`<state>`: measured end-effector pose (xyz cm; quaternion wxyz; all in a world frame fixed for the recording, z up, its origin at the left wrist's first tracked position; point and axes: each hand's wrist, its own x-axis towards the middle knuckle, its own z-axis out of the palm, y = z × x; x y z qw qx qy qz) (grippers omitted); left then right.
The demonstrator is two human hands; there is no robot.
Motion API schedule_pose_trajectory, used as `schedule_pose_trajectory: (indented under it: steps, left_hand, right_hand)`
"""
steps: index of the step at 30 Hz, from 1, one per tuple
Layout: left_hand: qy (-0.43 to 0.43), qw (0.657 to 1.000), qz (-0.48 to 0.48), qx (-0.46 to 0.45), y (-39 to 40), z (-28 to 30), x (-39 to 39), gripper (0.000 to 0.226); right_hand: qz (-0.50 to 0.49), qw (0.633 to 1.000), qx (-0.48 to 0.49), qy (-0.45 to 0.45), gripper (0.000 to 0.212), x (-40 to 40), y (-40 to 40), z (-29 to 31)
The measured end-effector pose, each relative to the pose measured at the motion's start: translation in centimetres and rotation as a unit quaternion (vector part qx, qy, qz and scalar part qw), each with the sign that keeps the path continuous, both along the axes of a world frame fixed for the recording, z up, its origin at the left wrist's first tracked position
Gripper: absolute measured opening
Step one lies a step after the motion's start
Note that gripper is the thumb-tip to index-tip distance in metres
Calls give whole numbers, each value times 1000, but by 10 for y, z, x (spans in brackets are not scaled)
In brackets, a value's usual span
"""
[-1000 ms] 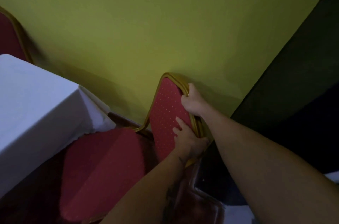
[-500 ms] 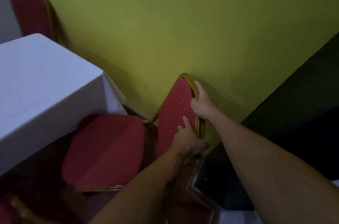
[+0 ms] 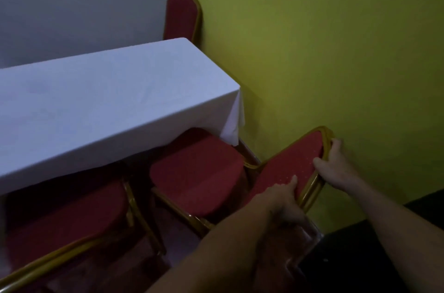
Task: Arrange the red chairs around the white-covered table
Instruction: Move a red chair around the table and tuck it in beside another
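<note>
Red chairs number three in view. One red chair with a gold frame stands at the near right corner of the white-covered table, its seat partly tucked under the hanging cloth and its dotted backrest leaning close to the yellow-green wall. A second chair sits just beside it to the left along the table's near edge, its seat also partly under the cloth. A third chair stands at the table's far right corner, against the wall, with only its backrest showing.

Both hands are on the backrest of the first chair. The right hand is wrapped around the gold rim near the top, fingers curled behind it and thumb lying on the red fabric. The left hand grips lower on the same backrest, thumb pressed onto the padding; its fingers are blurred and dim, though they appear closed around the frame's edge. Two bare forearms reach in from the bottom right.
</note>
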<state>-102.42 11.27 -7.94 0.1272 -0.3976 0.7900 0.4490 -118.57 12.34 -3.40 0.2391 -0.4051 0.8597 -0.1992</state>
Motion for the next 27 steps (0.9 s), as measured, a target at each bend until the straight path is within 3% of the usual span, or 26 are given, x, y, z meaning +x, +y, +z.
schedule_pose_trajectory:
  steps: [3, 5, 8, 12, 19, 23, 27]
  left_hand:
    - [-6, 1000, 2, -27, -1, 6, 49, 117]
    - [-8, 1000, 6, -29, -1, 11, 80, 110]
    - [-23, 999, 35, -13, -3, 18, 124, 103]
    - [-59, 996, 60, 5, -6, 33, 175, 99]
    - [-128, 988, 88, -20, -8, 56, 237, 85]
    - [-172, 977, 117, -37, -10, 57, 257, 75]
    - [-182, 971, 149, -40, -5, 49, 253, 67]
  right_hand:
    - [40, 994, 2, 101, 64, 29, -1, -1]
    - [106, 983, 6, 151, 72, 50, -4, -1]
    - [219, 955, 7, 201, 69, 73, -12, -4]
    - [320, 932, -10, 169, 63, 106, -20, 4]
    - [448, 882, 120, 85, 62, 153, -24, 36]
    - [504, 834, 158, 160, 55, 181, -31, 38]
    - [542, 800, 86, 245, 28, 189, -31, 27]
